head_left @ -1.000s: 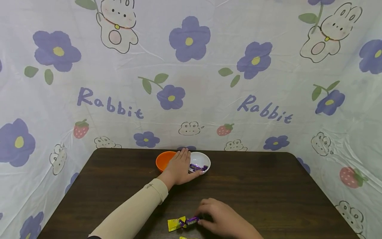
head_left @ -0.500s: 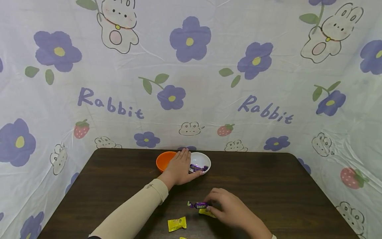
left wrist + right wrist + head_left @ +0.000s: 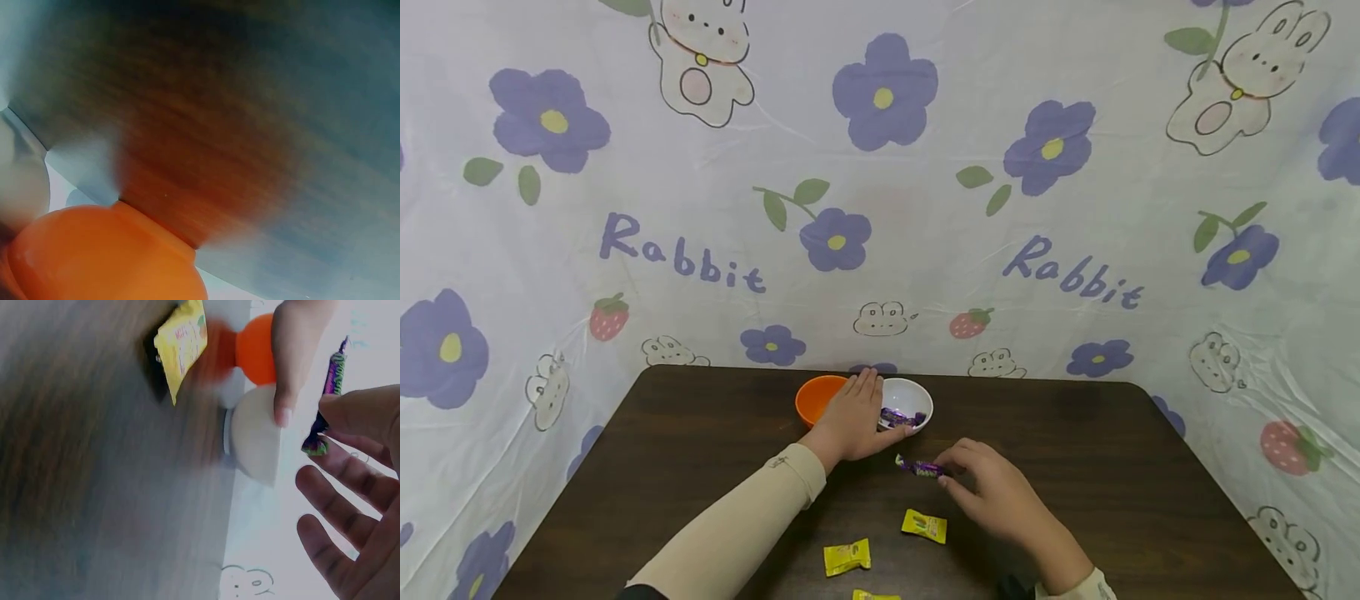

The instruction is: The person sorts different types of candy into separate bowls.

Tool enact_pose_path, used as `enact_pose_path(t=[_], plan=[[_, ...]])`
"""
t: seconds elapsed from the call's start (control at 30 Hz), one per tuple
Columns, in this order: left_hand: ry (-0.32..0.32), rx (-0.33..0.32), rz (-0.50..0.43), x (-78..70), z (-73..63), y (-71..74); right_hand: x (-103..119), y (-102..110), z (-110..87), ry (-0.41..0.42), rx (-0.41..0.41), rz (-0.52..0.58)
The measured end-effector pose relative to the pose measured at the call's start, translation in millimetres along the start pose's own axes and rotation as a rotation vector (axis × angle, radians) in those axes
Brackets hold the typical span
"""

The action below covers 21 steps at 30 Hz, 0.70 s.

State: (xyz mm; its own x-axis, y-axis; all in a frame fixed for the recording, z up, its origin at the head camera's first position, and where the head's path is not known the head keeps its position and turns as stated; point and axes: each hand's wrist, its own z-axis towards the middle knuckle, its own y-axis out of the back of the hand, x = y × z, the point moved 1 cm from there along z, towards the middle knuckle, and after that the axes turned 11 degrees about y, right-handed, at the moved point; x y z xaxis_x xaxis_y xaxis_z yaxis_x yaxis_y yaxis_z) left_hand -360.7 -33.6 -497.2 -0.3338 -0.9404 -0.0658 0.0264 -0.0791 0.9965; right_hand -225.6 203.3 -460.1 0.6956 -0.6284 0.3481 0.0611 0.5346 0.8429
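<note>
Above the dark table (image 3: pixel 1075 467), the right hand (image 3: pixel 996 492) had a purple-wrapped candy (image 3: pixel 921 468) pinched by thumb and finger, right in front of the white bowl (image 3: pixel 907 393)! Straight-fingered, the left hand (image 3: pixel 852 421) lay over that bowl and its orange neighbour (image 3: pixel 817 400), yellow packets (image 3: pixel 847 557) sitting nearer the person.

A creased white fabric backdrop (image 3: pixel 940 275), printed with purple flowers (image 3: pixel 885 93), fills the upper frame and both sides; a dark-brown wood-grain table (image 3: pixel 1045 417) spans the lower centre.
</note>
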Motion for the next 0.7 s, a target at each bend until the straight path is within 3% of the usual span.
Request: enact_pose_path(t=[0.3,0.7], plan=[[-0.001,0.004,0.03,0.1,0.5,0.2,-18,-1,5.9,-0.093,-0.09,-0.09],[0.003,-0.002,0.031,-1.4,0.4,2.3,-41,1,23.0,-0.106,-0.126,-0.14]])
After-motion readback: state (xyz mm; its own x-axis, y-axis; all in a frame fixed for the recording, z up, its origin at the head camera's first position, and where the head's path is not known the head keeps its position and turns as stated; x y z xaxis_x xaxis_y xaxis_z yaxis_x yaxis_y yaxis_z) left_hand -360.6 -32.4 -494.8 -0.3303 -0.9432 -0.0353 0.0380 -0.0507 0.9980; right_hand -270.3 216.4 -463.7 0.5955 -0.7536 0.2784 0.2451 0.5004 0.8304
